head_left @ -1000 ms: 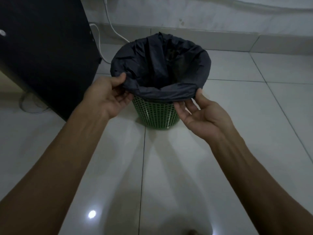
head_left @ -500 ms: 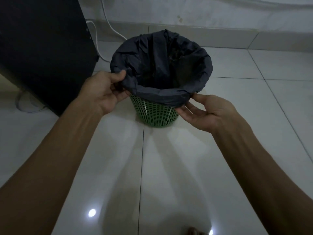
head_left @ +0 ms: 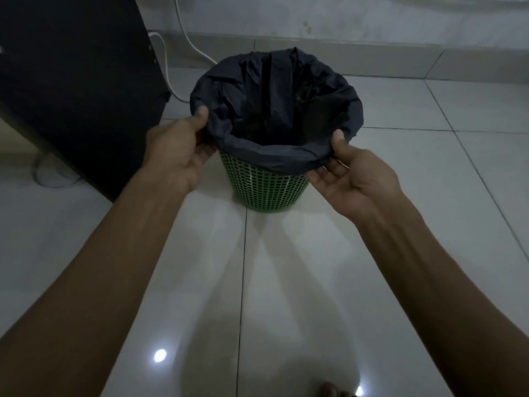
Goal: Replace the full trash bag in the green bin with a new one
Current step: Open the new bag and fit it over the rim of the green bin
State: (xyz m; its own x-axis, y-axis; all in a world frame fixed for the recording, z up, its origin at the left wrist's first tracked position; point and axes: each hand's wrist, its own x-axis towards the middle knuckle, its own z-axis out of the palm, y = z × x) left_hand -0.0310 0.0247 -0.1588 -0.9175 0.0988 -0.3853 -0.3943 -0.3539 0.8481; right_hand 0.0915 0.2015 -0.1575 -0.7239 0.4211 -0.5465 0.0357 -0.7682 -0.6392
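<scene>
A black cabinet (head_left: 71,81) fills the 10 o'clock corner, with a white cable (head_left: 169,73) running down past its right edge and another looping on the floor (head_left: 286,282) at 9 o'clock. The left hand (head_left: 177,150) reaches in from 7 o'clock; its thumb lies on top of the bag (head_left: 272,90) at the bin's 9 o'clock rim, fingers curled under the folded edge, pinching it. The bin (head_left: 266,187) stands upright on the pale tiles at the centre, its green lattice showing below the bag's overhang. The dark bag lines it, mouth wide, folded over the rim all round; something dark sits inside at 1 o'clock, too dim to tell. The right hand (head_left: 357,179) comes from 5 o'clock, palm up, thumb on the bag's edge at the rim's 4 o'clock, fingers beneath, pinching it too.
</scene>
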